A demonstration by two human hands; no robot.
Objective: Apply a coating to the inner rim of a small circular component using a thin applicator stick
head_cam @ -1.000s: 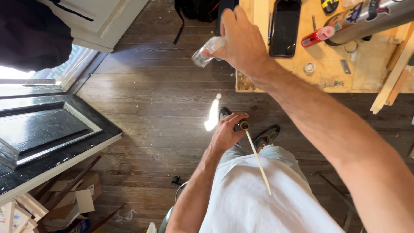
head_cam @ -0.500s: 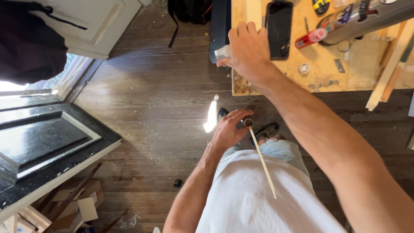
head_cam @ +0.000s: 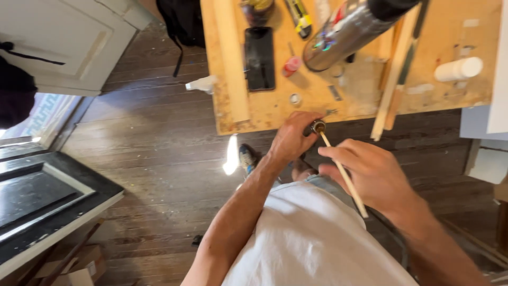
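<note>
Wooden workbench (head_cam: 450,95) ahead (phone (head_cam: 259,58), steel flask (head_cam: 349,32)).

A home under repair, used as a workshop.
A plywood bench (head_cam: 423,100) carries wood strips (head_cam: 231,58) and a utility knife (head_cam: 299,17) above dusty floorboards (head_cam: 153,153).

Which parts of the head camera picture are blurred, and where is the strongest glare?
Head view: the right hand is motion-blurred; the left hand gripping the thin pale wooden stick is sharper; a bright sun patch glares on the dark plank floor.
</note>
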